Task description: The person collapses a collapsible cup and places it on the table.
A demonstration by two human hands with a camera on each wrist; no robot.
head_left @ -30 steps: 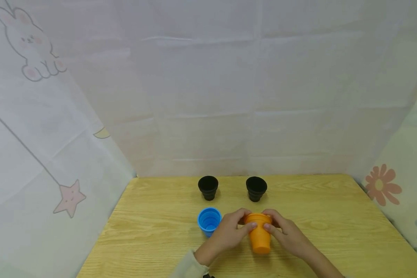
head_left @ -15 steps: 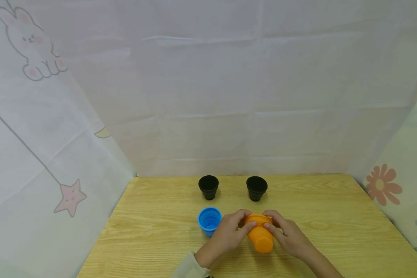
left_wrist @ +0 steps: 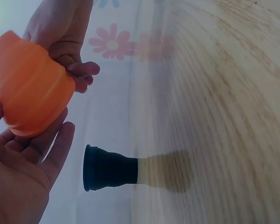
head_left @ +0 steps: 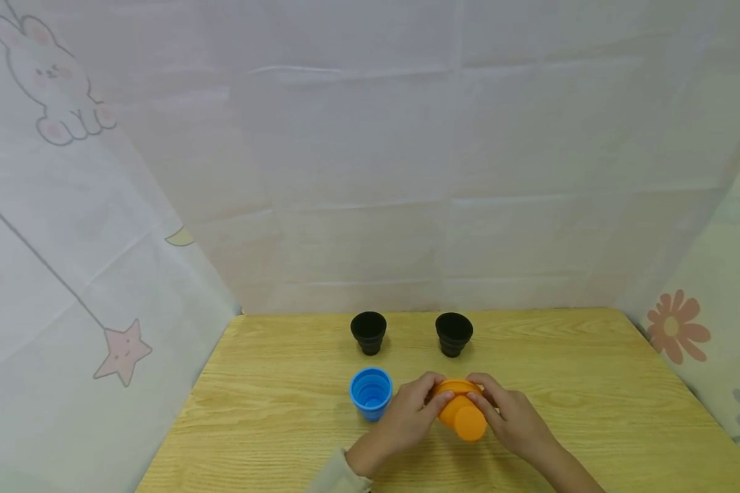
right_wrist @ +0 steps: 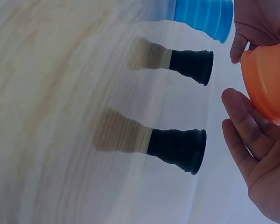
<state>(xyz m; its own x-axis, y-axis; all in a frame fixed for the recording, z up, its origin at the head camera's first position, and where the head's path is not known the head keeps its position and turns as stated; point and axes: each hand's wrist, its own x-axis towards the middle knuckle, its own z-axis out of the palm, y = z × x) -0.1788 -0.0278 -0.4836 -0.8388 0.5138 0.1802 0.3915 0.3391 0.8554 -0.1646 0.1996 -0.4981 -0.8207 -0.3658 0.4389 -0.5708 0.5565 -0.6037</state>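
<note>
Orange cup (head_left: 459,409) shows underside (head_left: 470,423) only in head view.

One black cup (head_left: 368,333) and a second black cup (head_left: 453,335) stand upright on a wooden table (head_left: 253,404), a blue cup (head_left: 371,395) nearer. Pale sheeting (head_left: 358,171) behind bears a printed rabbit (head_left: 62,85), pink star (head_left: 123,352) and red flower (head_left: 678,327).

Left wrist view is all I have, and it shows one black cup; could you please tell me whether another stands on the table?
Observer: Yes, the head view shows two, a left black cup and a right black cup, standing apart on the table.
Operator: Thank you; is any other cup standing there?
Observer: Yes, a blue cup stands upright in front of the left black cup.
Operator: And which end of the orange cup does the head camera see?
Observer: Its base, a flat round disc tipped toward that camera.
</note>
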